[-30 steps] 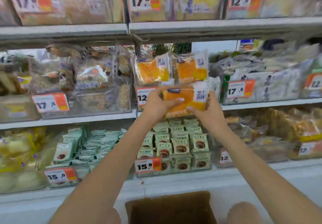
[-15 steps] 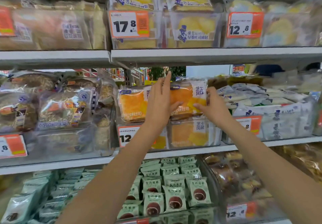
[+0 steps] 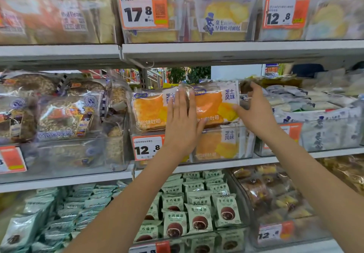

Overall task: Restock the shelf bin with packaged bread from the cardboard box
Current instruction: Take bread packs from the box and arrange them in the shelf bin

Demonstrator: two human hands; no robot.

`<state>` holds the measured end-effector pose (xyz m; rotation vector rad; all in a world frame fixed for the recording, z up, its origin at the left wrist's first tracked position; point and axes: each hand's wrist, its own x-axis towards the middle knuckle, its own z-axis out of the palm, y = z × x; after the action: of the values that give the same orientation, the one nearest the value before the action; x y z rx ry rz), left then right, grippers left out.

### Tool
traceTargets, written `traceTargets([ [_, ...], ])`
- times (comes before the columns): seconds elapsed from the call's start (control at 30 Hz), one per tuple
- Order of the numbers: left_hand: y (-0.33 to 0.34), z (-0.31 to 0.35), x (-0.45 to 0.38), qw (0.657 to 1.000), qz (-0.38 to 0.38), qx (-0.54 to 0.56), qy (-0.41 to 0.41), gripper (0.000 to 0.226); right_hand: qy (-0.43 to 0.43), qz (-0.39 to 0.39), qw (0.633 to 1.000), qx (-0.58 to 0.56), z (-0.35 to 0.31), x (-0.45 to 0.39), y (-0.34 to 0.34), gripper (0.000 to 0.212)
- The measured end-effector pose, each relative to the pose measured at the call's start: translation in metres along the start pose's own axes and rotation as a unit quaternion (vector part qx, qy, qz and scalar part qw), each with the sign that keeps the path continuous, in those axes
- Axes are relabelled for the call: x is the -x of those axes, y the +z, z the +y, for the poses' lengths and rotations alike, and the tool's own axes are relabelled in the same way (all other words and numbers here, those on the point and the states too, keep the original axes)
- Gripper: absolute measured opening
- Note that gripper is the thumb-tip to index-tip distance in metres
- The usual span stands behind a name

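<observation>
An orange bread package [image 3: 213, 107] sits on top of the stack in the clear shelf bin [image 3: 244, 144] on the middle shelf. My left hand [image 3: 182, 122] lies flat against its front, fingers straight and together. Around the package's right end curl the thumb and fingers of my right hand [image 3: 254, 110]. A second orange package [image 3: 147, 110] stands beside it on the left, and more show through the bin wall below. The bin carries a 12.8 price tag [image 3: 148, 148]. The cardboard box is out of view.
The upper shelf edge [image 3: 216, 50] hangs close above the bin. Clear bins of dark grain bread [image 3: 59, 114] stand left and white packets [image 3: 315, 118] right. Green snack packs [image 3: 197, 209] fill the shelf below.
The package went from in front of the bin's price tag up onto the top of the stack. My left hand opened flat against it. The view rose and the cardboard box dropped out.
</observation>
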<state>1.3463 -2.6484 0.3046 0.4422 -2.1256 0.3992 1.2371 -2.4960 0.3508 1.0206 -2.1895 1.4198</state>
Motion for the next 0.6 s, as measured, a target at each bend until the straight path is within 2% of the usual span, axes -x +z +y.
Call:
traceTargets([
  [0.23,0.000,0.003,0.012,0.998,0.028,-0.049,-0.035,0.079,-0.046,-0.014,0.999,0.016,0.005,0.014,0.009,0.070],
  [0.37,0.002,0.005,0.023,0.998,0.040,-0.042,-0.031,0.074,-0.062,0.018,0.998,0.011,0.006,0.024,0.011,0.067],
  [0.47,0.007,0.006,0.028,0.998,0.023,-0.051,-0.009,0.069,-0.084,0.002,0.996,0.023,0.011,0.028,0.015,0.065],
  [0.53,0.009,0.009,0.026,0.999,0.009,-0.047,-0.025,0.067,-0.101,-0.027,0.993,0.049,0.019,0.030,0.022,0.064],
  [0.6,0.007,0.014,0.022,0.998,0.001,-0.036,-0.055,0.066,-0.111,-0.020,0.991,0.067,0.028,0.029,0.028,0.062],
])
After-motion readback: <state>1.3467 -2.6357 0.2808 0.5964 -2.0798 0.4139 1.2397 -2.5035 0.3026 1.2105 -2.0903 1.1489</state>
